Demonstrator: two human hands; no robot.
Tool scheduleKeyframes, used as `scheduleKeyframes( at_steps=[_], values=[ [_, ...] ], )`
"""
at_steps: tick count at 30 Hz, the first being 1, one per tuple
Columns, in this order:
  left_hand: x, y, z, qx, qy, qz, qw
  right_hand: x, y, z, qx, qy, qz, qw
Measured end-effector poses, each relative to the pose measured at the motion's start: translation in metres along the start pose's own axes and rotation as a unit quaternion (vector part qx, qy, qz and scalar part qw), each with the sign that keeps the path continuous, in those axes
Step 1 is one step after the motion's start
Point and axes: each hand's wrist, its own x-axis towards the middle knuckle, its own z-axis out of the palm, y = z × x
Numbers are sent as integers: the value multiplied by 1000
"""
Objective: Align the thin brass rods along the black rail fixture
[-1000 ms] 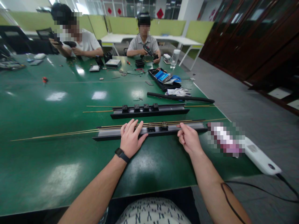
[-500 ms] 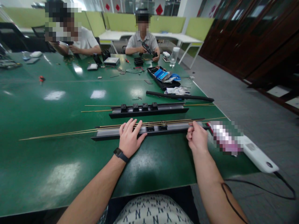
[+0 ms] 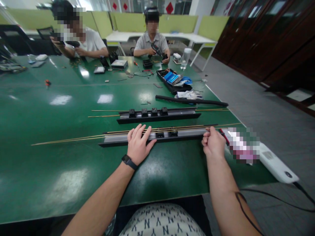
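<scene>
A long black-edged metal channel (image 3: 189, 132) lies across the table in front of me, with small black blocks (image 3: 173, 131) inside it. Thin brass-coloured rods (image 3: 73, 140) run along its length and stick out far past its left end. My left hand (image 3: 139, 142) rests across the channel and the rods, fingers spread. At the channel's right end, my right hand (image 3: 213, 141) is closed in a pinch on the rods; its fingertips partly hide what they grip. Behind it lies a second channel (image 3: 159, 118) with several black blocks (image 3: 144, 112) and thin rods through it.
A black foam-like tube (image 3: 192, 101), white gloves (image 3: 189, 95) and a black tray (image 3: 169, 86) with blue packets lie farther back. A white power bank-like device (image 3: 278, 164) with a cable is at right. Two people work across the green table (image 3: 81, 177).
My right hand has moved slightly right, and the left ends of the rods have slid right with it. My left hand stays on the channel. The view has shifted a little.
</scene>
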Motion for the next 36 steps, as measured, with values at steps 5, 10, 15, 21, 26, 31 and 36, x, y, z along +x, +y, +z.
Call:
scheduleKeyframes(
  at_steps=[5, 10, 15, 21, 26, 31, 36],
  values=[
    [0, 0, 0, 4, -3, -1, 1000, 1, 1, -1, -5, 2, -3, 1000],
    [1, 1, -1, 2, -2, -1, 1000, 1, 3, -3, -4, -10, -1, 1000],
    [2, 1, -1, 5, -3, -1, 1000, -8, 5, 1, -21, -40, -3, 999],
    [1, 0, 0, 6, -6, -3, 1000, -23, 10, 6, -44, -134, 21, 990],
    [1, 0, 0, 8, -2, 0, 1000, -33, 13, 10, -43, -224, 51, 972],
    [1, 1, 1, 2, -1, -2, 1000, -40, 13, 15, -77, -254, 50, 963],
    [1, 2, -1, 3, 0, -1, 1000, -40, 14, 15, -59, -237, 54, 968]
  ],
)
